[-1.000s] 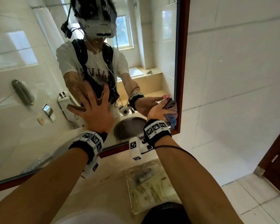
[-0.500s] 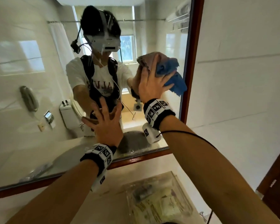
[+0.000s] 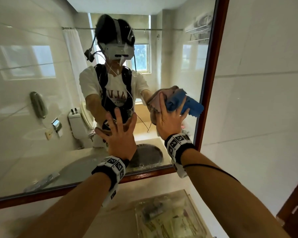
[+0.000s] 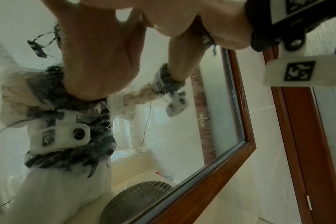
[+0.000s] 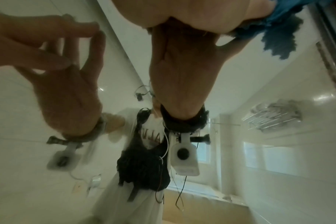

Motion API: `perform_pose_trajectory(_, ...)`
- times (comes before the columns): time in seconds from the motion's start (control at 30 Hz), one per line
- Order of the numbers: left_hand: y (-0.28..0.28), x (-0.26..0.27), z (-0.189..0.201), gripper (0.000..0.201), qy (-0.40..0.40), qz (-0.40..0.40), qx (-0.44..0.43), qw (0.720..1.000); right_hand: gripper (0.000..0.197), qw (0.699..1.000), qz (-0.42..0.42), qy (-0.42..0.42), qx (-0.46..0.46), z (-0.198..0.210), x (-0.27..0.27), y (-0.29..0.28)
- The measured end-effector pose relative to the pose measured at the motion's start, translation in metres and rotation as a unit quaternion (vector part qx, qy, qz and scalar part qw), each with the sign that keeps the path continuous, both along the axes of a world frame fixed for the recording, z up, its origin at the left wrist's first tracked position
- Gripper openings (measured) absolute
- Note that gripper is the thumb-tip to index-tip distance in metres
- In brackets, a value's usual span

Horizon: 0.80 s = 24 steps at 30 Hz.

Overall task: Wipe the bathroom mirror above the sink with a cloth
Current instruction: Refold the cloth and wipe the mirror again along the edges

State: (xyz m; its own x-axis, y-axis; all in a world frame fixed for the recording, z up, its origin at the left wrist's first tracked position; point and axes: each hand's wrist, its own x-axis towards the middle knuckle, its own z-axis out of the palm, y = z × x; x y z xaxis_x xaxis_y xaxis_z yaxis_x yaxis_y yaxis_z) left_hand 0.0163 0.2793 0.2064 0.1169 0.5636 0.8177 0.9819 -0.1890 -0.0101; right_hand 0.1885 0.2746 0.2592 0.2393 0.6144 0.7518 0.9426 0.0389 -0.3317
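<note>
The mirror (image 3: pixel 41 86) in its brown wooden frame (image 3: pixel 212 83) fills the head view and reflects me. My right hand (image 3: pixel 172 121) holds a bunched blue and pinkish cloth (image 3: pixel 179 100) against the glass, close to the right side of the frame at mid-height. Blue fabric bulges out between its fingers. In the right wrist view the blue cloth (image 5: pixel 278 39) shows against the glass at the upper right. My left hand (image 3: pixel 120 136) lies flat on the mirror lower down, to the left of the right hand. Its fingers are spread and it holds nothing.
The glass reflects a dark round basin (image 3: pixel 144 155) just above the bottom of the frame (image 4: pixel 211 181). On the counter below lies a clear plastic packet (image 3: pixel 169 219) of small items. A white tiled wall (image 3: pixel 258 100) runs right of the mirror, with a brown door (image 3: pixel 296 206) at the lower right.
The right hand carried the cloth up from the mirror's bottom right corner, then came partway down along the right edge. The left hand stayed flat on the glass. The head view tilted upward.
</note>
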Motion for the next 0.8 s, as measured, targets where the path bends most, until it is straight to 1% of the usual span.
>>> perform_pose_trajectory(0.07, -0.001, 0.0, 0.0, 0.09, 0.002, -0.001, -0.002, 1.0, 0.059, 1.0, 0.003, -0.011, -0.008, -0.001, 0.001, -0.002)
perform_pose_trajectory(0.13, -0.001, 0.0, 0.001, 0.091, 0.001, -0.004, -0.005, 1.0, 0.058, 0.999, 0.009, -0.033, -0.008, 0.009, 0.0, -0.002)
perform_pose_trajectory(0.23, -0.001, 0.001, 0.001, 0.091, 0.0, 0.001, -0.008, 1.0, 0.059, 0.995, 0.023, -0.098, 0.017, 0.042, -0.011, 0.001)
perform_pose_trajectory(0.33, -0.002, 0.002, 0.0, 0.091, 0.001, 0.005, -0.012, 1.0, 0.054, 0.99, 0.028, -0.127, 0.051, 0.083, -0.03, 0.008)
perform_pose_trajectory(0.43, -0.004, 0.002, 0.002, 0.091, 0.004, 0.012, -0.015, 1.0, 0.053, 0.991, 0.017, -0.11, 0.079, 0.116, -0.042, 0.011)
perform_pose_trajectory(0.63, -0.006, 0.002, 0.004, 0.092, 0.002, 0.012, -0.021, 1.0, 0.053, 0.995, 0.025, -0.064, 0.074, 0.161, -0.056, 0.008)
perform_pose_trajectory(0.8, -0.006, 0.001, 0.003, 0.091, -0.003, 0.005, -0.015, 1.0, 0.054, 0.995, 0.018, -0.056, 0.08, 0.199, -0.058, 0.011)
